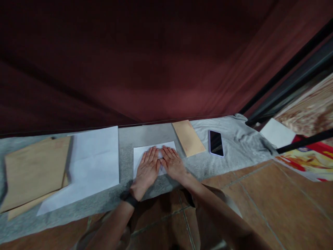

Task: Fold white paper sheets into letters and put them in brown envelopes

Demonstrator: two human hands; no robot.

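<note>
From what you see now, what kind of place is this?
Probably a home floor used as a makeshift work spot: terracotta floor tiles, a grey cloth spread over them, and a dark red curtain behind. Both hands press a white sheet flat.

White paper sheet [140, 156]; folded small; flat on grey cloth; mostly covered by hands.

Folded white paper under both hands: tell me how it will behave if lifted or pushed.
The folded paper looks thin, so it is probably light and floppy. Lying flat on the grey cloth, it would likely drag rather than slide. With the left hand and right hand pressing on it, it may spring open if released.
</note>
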